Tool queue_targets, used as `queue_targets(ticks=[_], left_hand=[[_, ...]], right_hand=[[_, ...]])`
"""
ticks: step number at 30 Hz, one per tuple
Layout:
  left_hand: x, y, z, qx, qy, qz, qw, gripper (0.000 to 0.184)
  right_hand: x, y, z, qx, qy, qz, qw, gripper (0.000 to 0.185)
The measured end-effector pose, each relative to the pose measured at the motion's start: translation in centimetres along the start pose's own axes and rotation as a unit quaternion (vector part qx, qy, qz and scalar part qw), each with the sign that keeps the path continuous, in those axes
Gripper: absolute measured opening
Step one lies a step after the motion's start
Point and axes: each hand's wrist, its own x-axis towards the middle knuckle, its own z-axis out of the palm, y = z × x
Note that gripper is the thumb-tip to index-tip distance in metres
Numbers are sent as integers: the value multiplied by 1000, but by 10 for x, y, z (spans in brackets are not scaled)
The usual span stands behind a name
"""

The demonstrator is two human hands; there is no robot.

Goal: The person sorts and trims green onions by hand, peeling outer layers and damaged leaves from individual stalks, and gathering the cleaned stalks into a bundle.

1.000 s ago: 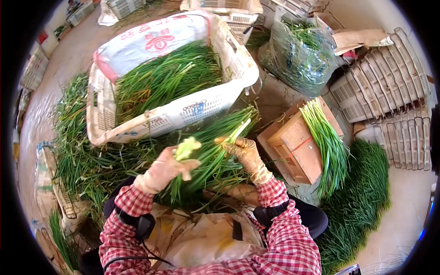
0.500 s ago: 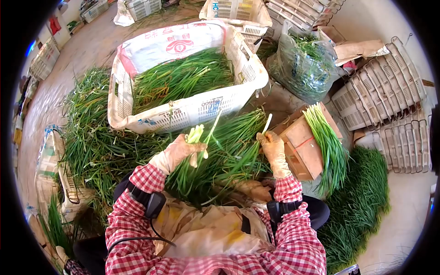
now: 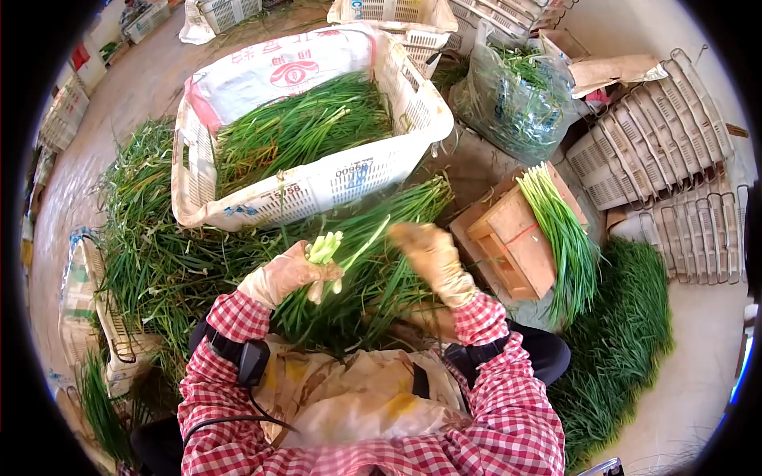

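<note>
My left hand (image 3: pixel 292 272), in a pale glove, is closed around a small bunch of garlic chives (image 3: pixel 324 247). Their whitish stem ends point up and the green leaves hang below. One longer chive stalk sticks out of the bunch toward my right hand (image 3: pixel 432 258). That gloved hand is smeared by motion, its fingertips close to the stalk's tip; whether they grip anything I cannot make out. Under both hands lies a heap of loose chives (image 3: pixel 397 214). To the right, a tied chive bundle (image 3: pixel 556 230) rests over a small wooden stool (image 3: pixel 512 246).
Ahead stands a white plastic crate (image 3: pixel 309 190) lined with a sack and holding chives. Beyond it is a plastic bag (image 3: pixel 516 107) of greens. Stacked crates (image 3: pixel 651 151) lean at the right, above rows of chives (image 3: pixel 619 349) on the floor. Loose leaves (image 3: pixel 151 214) pile up left.
My right hand has swung left from beside the stool toward my left hand, and the stalk it held no longer shows there. The left hand keeps the bunch, slightly lower left in view.
</note>
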Motion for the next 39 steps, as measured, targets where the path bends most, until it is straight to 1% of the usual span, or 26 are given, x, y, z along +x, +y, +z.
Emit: queue_targets(ticks=[1,2,3,4,6,7,8,9,10,12,13,14,16,18,19,20,21,22,24,28,33,35,36,37,38,39], left_hand=[[-2,-1,1,-61,-6,-6,998,32],[-4,-2,2,-122,-11,-14,992,33],[-5,-3,3,-52,27,-34,998,34],[-5,-3,4,19,63,-55,996,36],[-1,14,10,-6,17,-128,992,40],[0,23,14,-11,-3,-143,990,41],[1,27,19,-18,-20,-161,987,41],[6,30,24,14,-40,-188,981,45],[7,23,25,48,-30,-149,987,46],[11,3,27,114,-10,-62,992,47],[14,31,33,108,-49,-174,978,47],[8,42,43,88,50,-171,980,41],[14,24,28,54,65,-109,990,40],[15,2,14,-112,31,-28,993,35],[18,-1,16,-216,32,-10,976,31],[21,-2,20,-149,50,53,986,27],[19,3,16,90,118,-74,986,21],[16,1,12,32,130,10,991,18],[17,12,2,61,134,-11,989,17],[23,21,14,41,100,41,993,25],[24,13,1,69,146,-56,985,26],[26,3,3,-72,175,-68,980,26],[29,10,7,-21,137,-58,989,31],[32,17,11,29,101,-44,993,36],[31,18,16,-81,50,-1,995,37],[33,15,21,-130,73,-49,988,38]], right_hand=[[-5,12,-13,-9,32,100,994,30],[-4,13,-31,-105,39,97,989,27],[-13,38,-41,-226,52,2,973,23],[-27,64,-48,-388,-75,15,918,23],[-50,87,-33,-540,-236,217,778,32],[-38,57,-38,-350,-298,252,852,50],[-52,80,-21,-126,-297,139,936,58],[-32,8,-29,224,-304,264,888,57],[-28,-25,-23,336,-313,254,851,51],[-30,-31,18,323,-280,299,853,33],[-29,-35,26,392,-210,347,826,25],[-30,-31,35,444,-181,315,819,22],[-29,-28,43,430,-142,323,831,20],[-31,-33,48,244,-141,118,952,20],[-29,-38,52,194,-189,90,958,24],[-26,-42,55,144,-235,61,959,27],[-20,-37,48,253,-348,208,878,28],[-15,-14,43,325,-368,248,835,31],[-24,53,69,42,-169,318,932,37],[-23,182,78,-125,-111,512,842,69],[-27,160,60,28,-104,482,869,55],[-38,130,57,48,-62,393,916,48],[-43,112,57,62,-39,346,935,44],[-38,78,45,166,-117,344,917,39],[-34,44,29,262,-191,340,883,35],[-37,25,25,218,-224,265,912,33]])
